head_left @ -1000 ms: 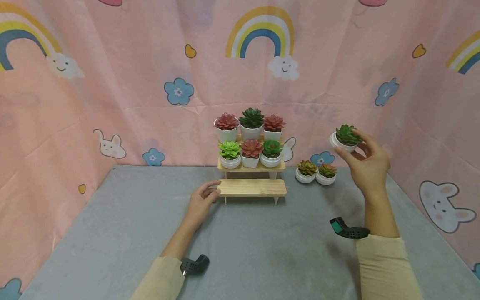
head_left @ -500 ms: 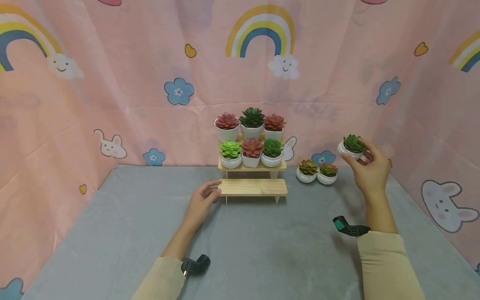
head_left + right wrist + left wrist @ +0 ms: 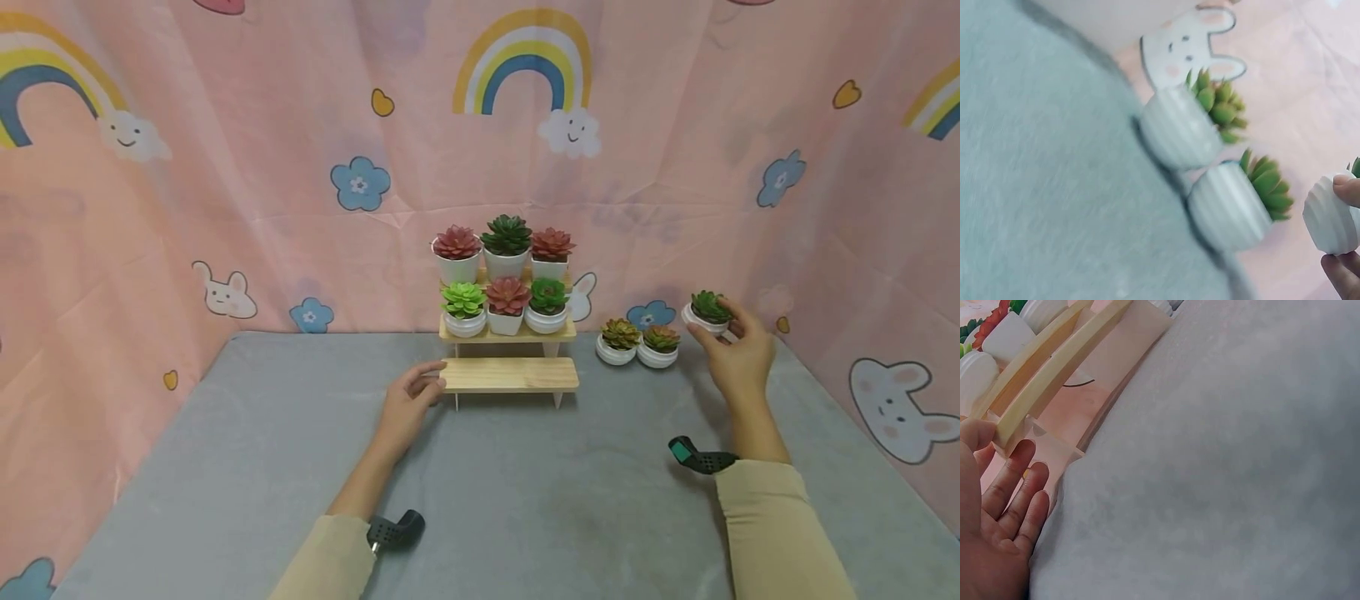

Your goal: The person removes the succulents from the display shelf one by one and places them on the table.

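Observation:
My right hand [image 3: 738, 354] pinches a potted green succulent [image 3: 708, 310] by its white ribbed pot, to the right of two other potted succulents. In the right wrist view, that pot [image 3: 1330, 215] sits between thumb and fingers at the right edge. My left hand [image 3: 405, 408] holds the left end of the lowest board of a wooden tiered stand [image 3: 510, 376]. Seen from the left wrist, the thumb lies on top of the board [image 3: 1054, 375] and the fingers extend below it. Several potted succulents [image 3: 507, 298] fill the stand's middle and top tiers.
Two potted succulents, one yellowish [image 3: 617, 343] and one orange-tinged [image 3: 658, 347], stand side by side right of the stand. A grey cloth [image 3: 525, 500] covers the table. Behind it hangs a pink printed curtain [image 3: 285, 208].
My right hand has come down and slightly to the right with the green succulent, closer to the tabletop. The left hand stays at the board's end.

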`<state>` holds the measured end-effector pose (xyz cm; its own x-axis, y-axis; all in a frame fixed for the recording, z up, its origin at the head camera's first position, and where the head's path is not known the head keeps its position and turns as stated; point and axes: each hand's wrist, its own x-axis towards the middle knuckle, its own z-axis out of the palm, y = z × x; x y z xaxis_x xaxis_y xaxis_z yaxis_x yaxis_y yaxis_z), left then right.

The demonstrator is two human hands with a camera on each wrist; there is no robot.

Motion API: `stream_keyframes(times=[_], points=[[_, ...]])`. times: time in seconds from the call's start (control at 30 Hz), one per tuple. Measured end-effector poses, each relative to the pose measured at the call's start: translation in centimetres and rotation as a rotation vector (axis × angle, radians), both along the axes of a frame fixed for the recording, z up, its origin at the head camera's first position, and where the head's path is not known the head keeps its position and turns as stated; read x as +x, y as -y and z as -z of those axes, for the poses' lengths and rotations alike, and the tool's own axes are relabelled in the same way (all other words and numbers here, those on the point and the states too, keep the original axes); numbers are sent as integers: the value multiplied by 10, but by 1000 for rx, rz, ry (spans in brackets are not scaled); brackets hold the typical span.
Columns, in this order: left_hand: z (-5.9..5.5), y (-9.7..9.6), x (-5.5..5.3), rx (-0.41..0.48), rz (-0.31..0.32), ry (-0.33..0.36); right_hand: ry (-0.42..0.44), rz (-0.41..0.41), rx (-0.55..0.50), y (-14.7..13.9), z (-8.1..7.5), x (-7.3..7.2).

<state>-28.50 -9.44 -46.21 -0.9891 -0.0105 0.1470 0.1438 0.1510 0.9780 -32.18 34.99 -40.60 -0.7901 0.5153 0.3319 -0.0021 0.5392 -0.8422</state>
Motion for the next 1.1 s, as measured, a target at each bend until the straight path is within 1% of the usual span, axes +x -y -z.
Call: stream_keyframes(times=[0.13, 0.23, 0.57, 0.7, 0.9, 1.1], points=[[0, 1, 0, 5, -5, 8, 33, 2, -26, -4, 9, -3], [-1, 1, 1, 8, -7, 10, 31, 5, -34, -6, 15, -5], [-2, 0, 0, 18, -7, 7, 66, -19, 2, -10, 31, -8], [-1, 1, -1, 16, -1, 2, 60, -7, 14, -12, 39, -7], [0, 0, -1, 15, 5, 2, 88, 7, 61, -16, 52, -6], [0, 1, -1, 28, 2, -2, 94, 1, 62, -17, 56, -7]])
